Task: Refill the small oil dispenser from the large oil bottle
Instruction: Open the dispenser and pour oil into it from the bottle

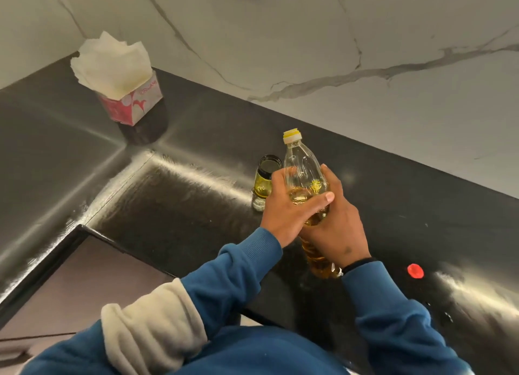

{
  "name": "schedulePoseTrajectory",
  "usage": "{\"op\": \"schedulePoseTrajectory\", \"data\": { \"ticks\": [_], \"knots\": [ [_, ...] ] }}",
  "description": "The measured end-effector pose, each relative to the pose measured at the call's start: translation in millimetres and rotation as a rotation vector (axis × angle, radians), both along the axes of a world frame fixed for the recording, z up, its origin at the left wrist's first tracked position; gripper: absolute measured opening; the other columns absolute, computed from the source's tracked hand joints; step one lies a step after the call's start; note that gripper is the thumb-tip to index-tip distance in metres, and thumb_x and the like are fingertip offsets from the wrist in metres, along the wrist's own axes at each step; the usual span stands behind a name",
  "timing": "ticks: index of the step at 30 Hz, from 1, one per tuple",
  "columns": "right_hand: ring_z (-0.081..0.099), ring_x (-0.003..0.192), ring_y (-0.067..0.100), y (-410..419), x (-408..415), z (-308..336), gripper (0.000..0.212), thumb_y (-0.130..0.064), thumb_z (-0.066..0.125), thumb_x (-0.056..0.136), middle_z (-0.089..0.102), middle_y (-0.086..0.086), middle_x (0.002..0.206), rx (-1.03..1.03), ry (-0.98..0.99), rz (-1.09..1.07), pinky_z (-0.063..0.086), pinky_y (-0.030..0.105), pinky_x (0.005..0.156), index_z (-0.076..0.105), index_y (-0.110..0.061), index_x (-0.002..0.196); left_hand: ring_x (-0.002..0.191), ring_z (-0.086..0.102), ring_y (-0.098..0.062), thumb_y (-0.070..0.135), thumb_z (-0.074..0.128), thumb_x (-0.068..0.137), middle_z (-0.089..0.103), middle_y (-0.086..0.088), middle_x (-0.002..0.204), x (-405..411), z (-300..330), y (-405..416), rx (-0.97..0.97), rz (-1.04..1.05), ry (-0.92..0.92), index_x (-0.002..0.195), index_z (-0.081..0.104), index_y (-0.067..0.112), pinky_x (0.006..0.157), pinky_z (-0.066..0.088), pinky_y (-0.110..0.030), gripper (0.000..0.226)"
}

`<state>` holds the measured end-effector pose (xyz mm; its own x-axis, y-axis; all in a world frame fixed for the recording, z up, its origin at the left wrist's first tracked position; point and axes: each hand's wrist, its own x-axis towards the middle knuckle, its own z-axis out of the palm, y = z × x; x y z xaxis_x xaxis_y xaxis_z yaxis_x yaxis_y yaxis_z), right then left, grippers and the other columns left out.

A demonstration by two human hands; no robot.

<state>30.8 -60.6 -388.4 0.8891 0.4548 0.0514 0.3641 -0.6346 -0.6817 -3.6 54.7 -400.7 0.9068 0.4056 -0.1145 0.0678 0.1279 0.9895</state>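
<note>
**Both hands on the large oil bottle, small dispenser open beside it**

A person in blue sleeves grips the large oil bottle [304, 178] with both hands over a dark, glossy worktop [174, 195]. The left hand [289, 209] wraps the bottle's middle from the 9 o'clock side, thumb laid across the front. The right hand [337, 223] curls round it from the 3 o'clock side, fingers behind the plastic. The bottle tilts, its neck pointing toward 12 o'clock and its base toward 6 o'clock, near the right wrist. A yellow pouring insert [292, 135] shows at the mouth, and golden oil fills the lower part.

The small oil dispenser [266, 182] stands upright on the worktop just beside the left hand's fingers, at about 10 o'clock from the hands. Its mouth is uncovered and some greenish-yellow oil sits inside; whether the fingers touch it cannot be told.

A red cap [415, 270] lies on the worktop at 4 o'clock from the hands, well apart from the bottle. A pink tissue box [134, 102] with white tissue [112, 63] sprouting from it stands far off at 10 o'clock, near the veined marble wall [365, 37]. A pale cloth [151, 321] drapes over the left forearm.
</note>
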Motion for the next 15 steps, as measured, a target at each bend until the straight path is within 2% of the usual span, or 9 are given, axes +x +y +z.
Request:
{"op": "schedulePoseTrajectory", "data": {
  "ticks": [2, 6, 10, 12, 15],
  "knots": [
    [0.064, 0.107, 0.009, 2.8, -3.6, -2.0, 0.111, -0.044, 0.085, 0.068, 0.062, -0.012, 0.129, -0.038, 0.003, -0.017, 0.054, 0.029, 0.09, 0.012, -0.045, 0.151, 0.102, 0.066, -0.001, 0.031, 0.088, 0.074, 0.062, 0.014, 0.119, -2.2, -3.3, 0.5, 0.002, 0.021, 0.012, 0.131, 0.037, 0.035, 0.086, 0.056, -0.021, 0.076],
    [0.064, 0.109, 0.011, 4.6, -9.8, -4.3, 0.111, -0.044, 0.083, 0.068, 0.063, -0.012, 0.128, -0.074, 0.043, -0.037, 0.057, 0.037, 0.092, 0.009, -0.049, 0.151, 0.103, 0.062, 0.002, 0.038, 0.087, 0.074, 0.057, 0.017, 0.118, -5.4, -8.0, 1.3, 0.019, 0.032, 0.053, 0.132, 0.033, 0.038, 0.085, 0.054, -0.018, 0.079],
    [0.064, 0.112, 0.015, 4.8, -12.4, -2.3, 0.113, -0.058, 0.076, 0.061, 0.06, -0.009, 0.134, -0.156, 0.096, -0.023, 0.056, 0.043, 0.094, 0.007, -0.05, 0.151, 0.1, 0.056, 0.008, 0.036, 0.085, 0.075, 0.05, 0.026, 0.112, -5.7, -11.6, 4.7, -0.005, 0.019, 0.082, 0.129, 0.028, 0.041, 0.076, 0.047, -0.007, 0.079],
    [0.063, 0.113, 0.017, 6.8, -11.7, -1.9, 0.113, -0.058, 0.077, 0.063, 0.059, -0.007, 0.136, -0.201, 0.11, -0.021, 0.056, 0.044, 0.095, 0.006, -0.05, 0.15, 0.101, 0.057, 0.006, 0.034, 0.085, 0.076, 0.05, 0.025, 0.113, -4.9, -14.4, 7.1, -0.028, 0.011, 0.083, 0.13, 0.027, 0.042, 0.076, 0.048, -0.008, 0.08],
    [0.063, 0.11, 0.018, 9.4, -9.6, -0.7, 0.115, -0.055, 0.081, 0.065, 0.059, -0.005, 0.136, -0.257, 0.13, -0.014, 0.056, 0.043, 0.094, 0.003, -0.051, 0.15, 0.104, 0.059, 0.0, 0.035, 0.085, 0.076, 0.053, 0.017, 0.117, -3.1, -18.9, 10.0, -0.057, 0.01, 0.093, 0.131, 0.027, 0.042, 0.081, 0.051, -0.017, 0.081]
  ]
}}
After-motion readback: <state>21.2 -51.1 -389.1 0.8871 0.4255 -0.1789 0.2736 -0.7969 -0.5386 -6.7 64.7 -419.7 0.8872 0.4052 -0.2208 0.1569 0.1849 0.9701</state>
